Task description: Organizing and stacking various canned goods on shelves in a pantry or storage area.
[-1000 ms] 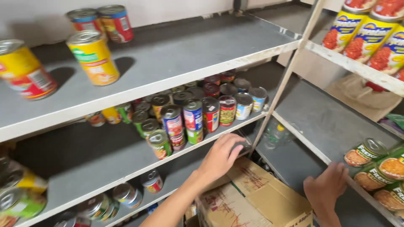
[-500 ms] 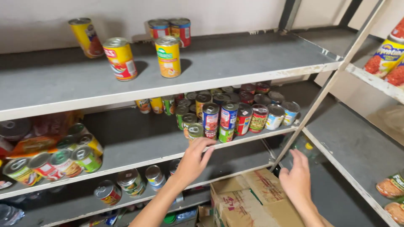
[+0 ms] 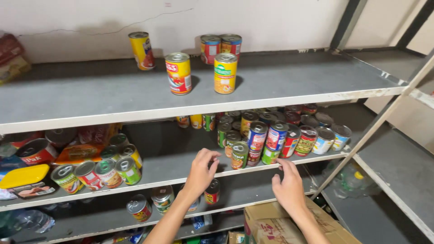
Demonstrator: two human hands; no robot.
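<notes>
My left hand [image 3: 200,172] hovers at the front edge of the middle shelf [image 3: 181,158], fingers curled and apart, holding nothing. My right hand [image 3: 288,186] is raised just below the same shelf edge, fingers spread, also without anything in it. Between and behind them stands a tight cluster of cans [image 3: 271,133], with a green-labelled can [image 3: 239,155] nearest my left hand. A small red can [image 3: 212,191] on the lower shelf sits right beside my left wrist.
The top shelf [image 3: 289,77] carries several upright cans, among them a red and yellow one [image 3: 178,73] and a yellow one [image 3: 225,72]. More cans [image 3: 96,172] lie at the middle shelf's left. An open cardboard box [image 3: 275,223] sits below my right arm. A side shelf [image 3: 398,167] lies to the right.
The view has swung left and up. Both hands have risen from near the cardboard box toward the middle shelf's front edge, the right hand moving left from the side shelf.
</notes>
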